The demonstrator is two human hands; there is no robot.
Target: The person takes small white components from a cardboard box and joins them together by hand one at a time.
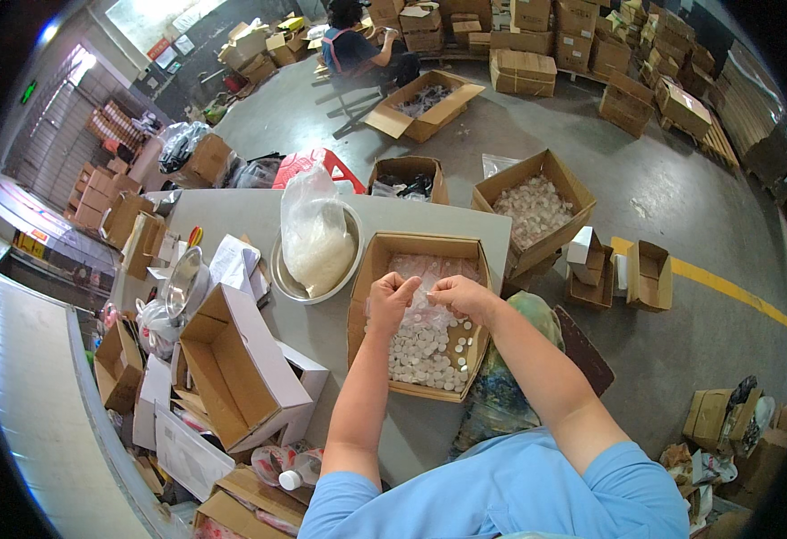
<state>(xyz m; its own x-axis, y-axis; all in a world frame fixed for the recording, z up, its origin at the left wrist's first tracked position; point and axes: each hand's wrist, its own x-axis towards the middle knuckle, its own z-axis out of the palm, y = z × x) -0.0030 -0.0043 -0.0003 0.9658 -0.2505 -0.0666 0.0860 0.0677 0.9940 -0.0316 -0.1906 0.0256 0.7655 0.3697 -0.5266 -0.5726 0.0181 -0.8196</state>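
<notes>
My left hand (392,303) and my right hand (465,298) are close together over a shallow cardboard box (411,390) on the table. Fingers and thumbs are pinched on what looks like a small clear plastic bag (424,311) between them. Loose white round discs (420,355) fill the near part of the box, under my hands. Flat clear bags (429,266) lie at the box's far end. Whether a disc is in the held bag is too small to tell.
On the grey table (393,212), a metal basin (354,235) holds a plastic sack of white material (317,247). Open boxes (232,373) crowd the left. Beyond the table's right edge stands a carton of small clear bags (533,211). Further off, a person (355,52) sits near cartons.
</notes>
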